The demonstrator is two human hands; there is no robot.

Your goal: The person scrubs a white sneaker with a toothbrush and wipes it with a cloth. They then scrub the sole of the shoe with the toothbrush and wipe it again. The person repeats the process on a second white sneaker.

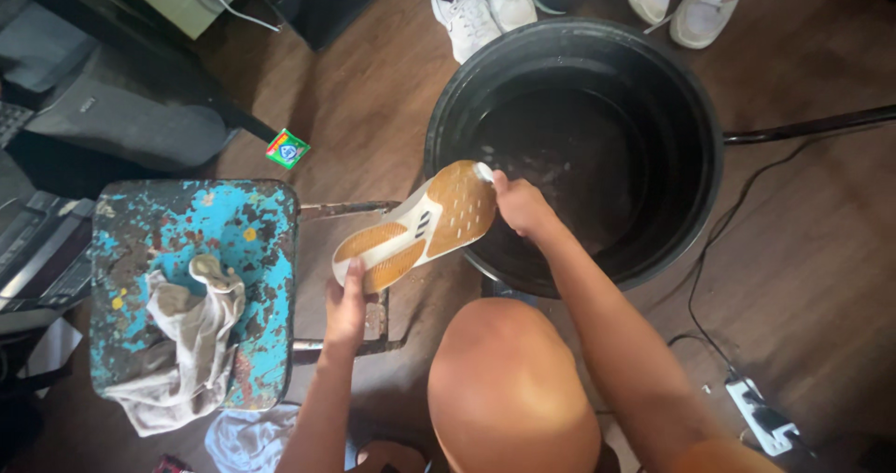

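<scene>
A sneaker (416, 226) is held sole-up over the near left rim of a big black tub (709, 156), its toe reaching out above the dark water and its heel pointing back toward the person. The left hand (345, 307) is closed around the heel end, thumb up along the sole's edge, while the right hand (523, 207) is curled at the toe, fingers pressed against the tip, possibly around something small and pale that is too hidden to make out. The shoe looks light and fairly stiff through its tan rubber sole with the white mid-band, though the upper beneath is likely soft and, if wet, slick; gripping it at heel and toe, as now, seems the surest hold, since the sole's edges give firm purchase and the middle would flex. To the left stands a stool (261, 240) with a chipped blue top, carrying a crumpled beige cloth (191, 342) that hangs over its near edge. On the wooden floor (373, 90) farther off lie a small green sachet (287, 148) and, beyond the tub, several white sneakers (485, 2) in a row. A black cable runs along the right to a white power strip (761, 417) near the person's bare knee (509, 389).
</scene>
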